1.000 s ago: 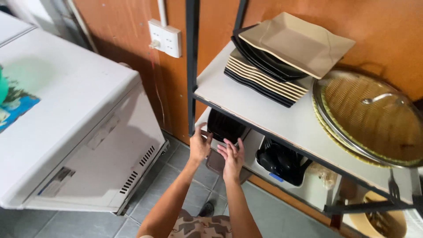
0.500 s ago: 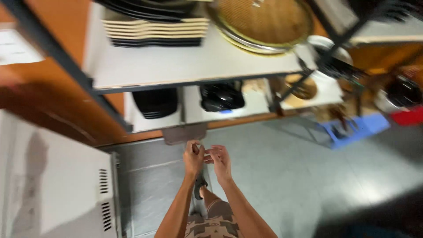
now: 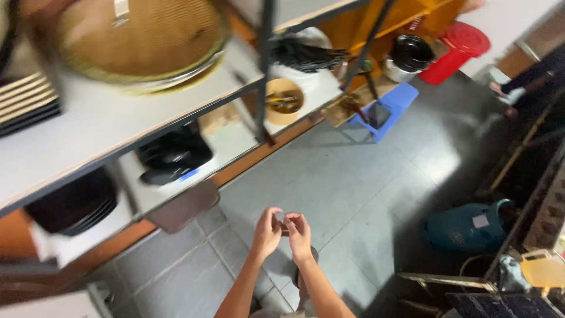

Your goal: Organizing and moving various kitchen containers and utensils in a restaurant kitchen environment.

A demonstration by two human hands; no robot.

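The left hand [image 3: 268, 231] and the right hand [image 3: 299, 231] were raised together in front of the body, over the grey tiled floor [image 3: 353, 182], their fingertips meeting. Between them sat a small dark object [image 3: 284, 225], pinched by the curled fingers of both hands; it was too small and blurred to tell what it was. Both sets of fingers were closed around it, the left thumb pressing in from the left, the right fingers bent over from the right.

To the far left stood a metal shelf rack [image 3: 263, 65]. On its upper shelf lay a large round lid [image 3: 141, 44], with a stack of striped plates [image 3: 26, 100] at the left edge. The lower shelf held a stack of dark bowls [image 3: 73, 203], a black pan [image 3: 173, 154] and a tan bowl [image 3: 283, 100] further right. A flat brownish board [image 3: 183, 206] hung out from under the lower shelf, just to the far left of the hands.

Farther off to the right were a small blue stool [image 3: 388, 109], a black pot [image 3: 411, 53] and a red bucket [image 3: 456, 48]. At the near right stood a teal gas cylinder [image 3: 468, 227].
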